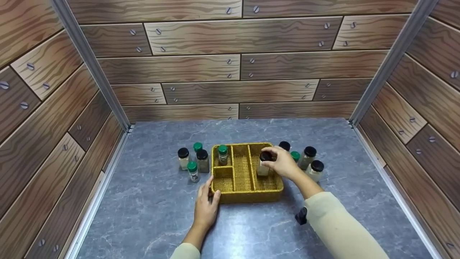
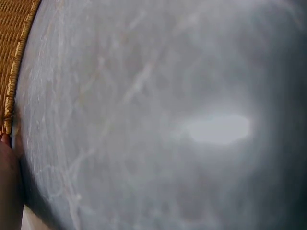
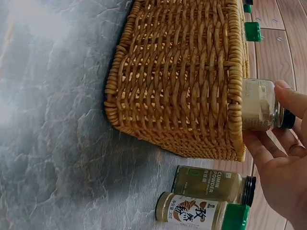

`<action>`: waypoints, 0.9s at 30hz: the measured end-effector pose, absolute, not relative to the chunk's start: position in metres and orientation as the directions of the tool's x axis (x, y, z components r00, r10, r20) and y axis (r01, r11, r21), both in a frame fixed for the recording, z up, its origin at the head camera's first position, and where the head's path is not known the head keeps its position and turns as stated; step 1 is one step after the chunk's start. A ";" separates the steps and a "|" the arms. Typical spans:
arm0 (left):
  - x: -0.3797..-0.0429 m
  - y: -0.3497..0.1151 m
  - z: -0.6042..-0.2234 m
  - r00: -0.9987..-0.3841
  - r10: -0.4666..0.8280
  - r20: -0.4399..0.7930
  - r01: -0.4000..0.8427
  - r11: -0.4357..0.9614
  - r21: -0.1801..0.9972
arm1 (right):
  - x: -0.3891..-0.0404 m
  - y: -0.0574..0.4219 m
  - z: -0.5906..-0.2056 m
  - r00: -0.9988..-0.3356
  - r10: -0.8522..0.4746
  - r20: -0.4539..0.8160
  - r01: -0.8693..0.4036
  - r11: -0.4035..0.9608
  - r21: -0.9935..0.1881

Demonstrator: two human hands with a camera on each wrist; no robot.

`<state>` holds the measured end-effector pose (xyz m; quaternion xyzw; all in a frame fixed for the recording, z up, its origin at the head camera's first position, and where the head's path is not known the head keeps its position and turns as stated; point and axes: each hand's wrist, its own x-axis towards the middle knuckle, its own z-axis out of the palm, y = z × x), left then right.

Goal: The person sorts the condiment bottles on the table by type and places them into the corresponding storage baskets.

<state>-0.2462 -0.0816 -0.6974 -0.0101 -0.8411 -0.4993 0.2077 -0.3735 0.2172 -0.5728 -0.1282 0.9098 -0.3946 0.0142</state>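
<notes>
A woven wicker basket (image 1: pixel 248 197) with several compartments sits on the table. My right hand (image 1: pixel 284 163) grips a clear spice jar (image 1: pixel 263 170) by its black lid, fingers and thumb on either side. The jar is upright, its lower part inside the basket's right compartment; the right wrist view shows pale contents in the jar (image 3: pixel 257 105) and its base hidden behind the wicker wall (image 3: pixel 177 81). My left hand (image 1: pixel 206 209) rests at the front left corner of the basket, fingers along the side and thumb at the front. A green-lidded jar (image 1: pixel 222 155) stands in the back left compartment.
Left of the basket stand black-lidded jars (image 1: pixel 183 159) and green-lidded jars (image 1: pixel 193 172). More jars stand to the right, including a cumin powder jar (image 3: pixel 208 186) and a green-capped jar (image 3: pixel 196 211). Wood-patterned walls (image 1: pixel 201 68) enclose the grey marbled table (image 1: pixel 143 216).
</notes>
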 end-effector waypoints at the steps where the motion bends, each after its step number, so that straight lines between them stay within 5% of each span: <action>1: -0.247 -0.081 -0.697 -0.913 -0.190 0.362 0.226 0.502 0.835 | -0.375 0.216 -0.573 -0.968 -0.238 0.073 -0.217 0.659 -0.720; 27: -0.248 -0.081 -0.697 -0.914 -0.191 0.357 0.218 0.512 0.831 | -0.411 0.201 -0.585 -0.977 -0.198 0.078 -0.197 0.703 -0.683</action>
